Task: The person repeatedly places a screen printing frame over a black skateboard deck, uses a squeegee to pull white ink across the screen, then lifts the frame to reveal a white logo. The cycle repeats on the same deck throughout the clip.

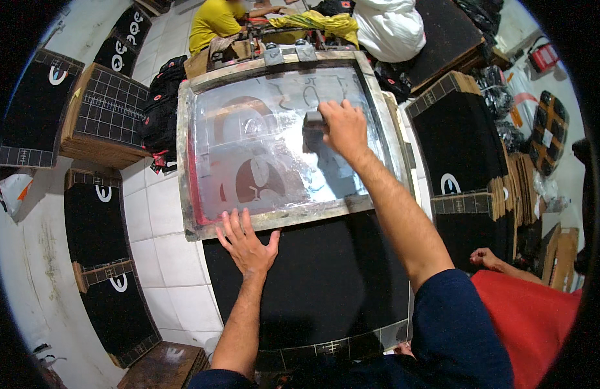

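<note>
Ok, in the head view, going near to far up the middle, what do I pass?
Black board → left hand on the screen frame → right hand gripping the squeegee → person in yellow shirt.

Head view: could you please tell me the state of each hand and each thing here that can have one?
Screen frame: lying flat over the black board, mesh smeared with pale ink.
Squeegee: on the mesh, gripped.
Right hand: closed on the squeegee.
Left hand: open, fingers spread, pressing the frame's near edge.
Black board: flat, partly covered by the frame.
</note>
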